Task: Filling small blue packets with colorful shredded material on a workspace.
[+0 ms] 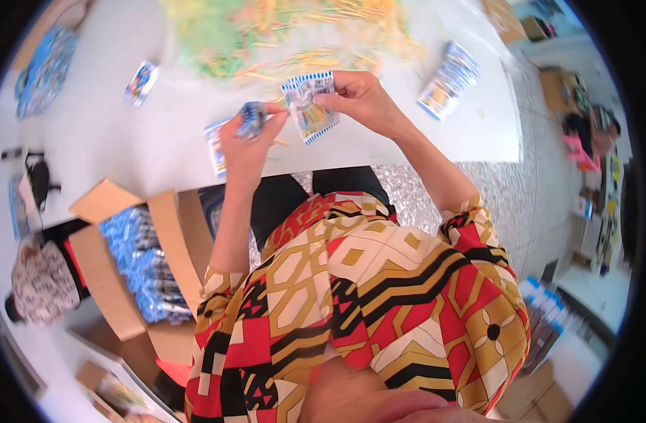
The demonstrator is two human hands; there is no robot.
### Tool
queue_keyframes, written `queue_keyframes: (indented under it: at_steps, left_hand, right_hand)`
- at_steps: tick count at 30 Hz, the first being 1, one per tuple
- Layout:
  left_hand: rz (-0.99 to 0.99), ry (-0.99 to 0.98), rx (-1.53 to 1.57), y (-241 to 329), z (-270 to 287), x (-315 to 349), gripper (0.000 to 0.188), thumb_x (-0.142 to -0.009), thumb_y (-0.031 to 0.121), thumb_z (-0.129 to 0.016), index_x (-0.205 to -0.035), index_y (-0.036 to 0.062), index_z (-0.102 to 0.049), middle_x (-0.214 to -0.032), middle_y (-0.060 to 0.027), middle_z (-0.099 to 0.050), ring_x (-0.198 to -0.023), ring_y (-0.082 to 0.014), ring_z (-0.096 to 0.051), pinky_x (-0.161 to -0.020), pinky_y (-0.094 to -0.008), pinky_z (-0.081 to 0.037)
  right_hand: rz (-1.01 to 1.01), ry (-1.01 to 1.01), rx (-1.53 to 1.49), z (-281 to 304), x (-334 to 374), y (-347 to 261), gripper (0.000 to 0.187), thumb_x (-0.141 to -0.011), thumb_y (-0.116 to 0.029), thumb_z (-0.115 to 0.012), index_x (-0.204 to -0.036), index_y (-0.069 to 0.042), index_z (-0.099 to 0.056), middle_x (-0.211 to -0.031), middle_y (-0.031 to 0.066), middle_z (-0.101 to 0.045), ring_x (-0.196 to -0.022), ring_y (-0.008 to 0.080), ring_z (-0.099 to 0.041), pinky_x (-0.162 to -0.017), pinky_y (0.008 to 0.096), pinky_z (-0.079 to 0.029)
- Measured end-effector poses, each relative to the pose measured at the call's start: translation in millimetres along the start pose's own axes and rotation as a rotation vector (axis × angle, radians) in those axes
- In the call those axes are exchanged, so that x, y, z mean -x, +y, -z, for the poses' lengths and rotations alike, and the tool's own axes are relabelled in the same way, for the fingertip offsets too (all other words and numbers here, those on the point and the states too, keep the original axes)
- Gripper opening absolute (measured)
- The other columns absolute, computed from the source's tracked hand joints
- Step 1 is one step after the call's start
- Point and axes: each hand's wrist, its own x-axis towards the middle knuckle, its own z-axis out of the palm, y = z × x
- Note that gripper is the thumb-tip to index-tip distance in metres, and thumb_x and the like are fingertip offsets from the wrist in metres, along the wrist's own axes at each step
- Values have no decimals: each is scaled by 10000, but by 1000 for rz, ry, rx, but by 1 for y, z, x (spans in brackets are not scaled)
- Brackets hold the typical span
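Note:
My right hand [361, 102] pinches a small see-through packet [310, 116] with blue-and-white striped ends by its right side, thumb on the front. Yellowish pieces show inside it. My left hand [245, 151] is closed on a crumpled blue-and-dark packet [251, 118]. Its thumb and fingertip come close to the left edge of the right hand's packet; whether they touch it, I cannot tell. Another blue-and-white packet [215, 146] shows from behind my left hand, partly hidden; whether it is held or lies on the white table [337, 151] is unclear.
Loose yellow, green and orange thin sticks [294, 32] cover the table's far side. Similar packets [450, 81] lie at the right, a single packet [142, 83] at the left, and a blue pile [48, 70] farther left. An open carton [108, 275] of blue packets stands at my lower left, near another person [48, 282].

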Motion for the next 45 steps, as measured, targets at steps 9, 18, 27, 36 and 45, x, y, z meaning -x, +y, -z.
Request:
queue_keyframes:
  at_steps: [9,18,27,36,45]
  left_hand:
    - [246,-142,362,-23,-17,-7,405,-789,172,-680,-1130,15,-527,-839,-47,-602,-673,-74,-525,-701,-257,-454]
    - [363,-197,693,-26,8,2,404,-855,183,-581,-1204,13,-471,-934,-86,-594,-693,-106,-547,-772,-316,-470]
    - [294,-198,576,-13,13,5,154,-837,99,-584,-961,10,-600,-883,-107,-646,-784,-153,-619,-709,-288,-511]
    - [82,-70,281,-9,32,19,138,-843,112,-586,-912,1,-632,-809,-80,-661,-728,-123,-623,-676,-241,-497]
    - [143,-146,316,6,54,23,190,-859,130,-550,-999,9,-594,-829,-90,-657,-751,-144,-635,-674,-263,-509]
  right_hand:
    - [-94,717,12,153,110,77,203,-832,-130,-611,-1015,-44,-627,-879,-3,-648,-770,55,-563,-705,222,-439]
    - [-205,946,471,154,106,116,257,-791,-214,-664,-951,-17,-619,-756,2,-618,-632,63,-521,-563,226,-417]
    - [103,1040,894,83,83,34,283,-813,-156,-627,-1060,-35,-565,-836,45,-556,-712,104,-505,-639,265,-444]
    - [344,61,608,-62,-30,-34,150,-791,-128,-654,-913,-64,-595,-795,12,-579,-737,89,-582,-589,231,-445]
    - [187,-226,512,-86,-48,-53,76,-830,-67,-592,-859,3,-590,-765,66,-573,-610,116,-593,-541,227,-459]
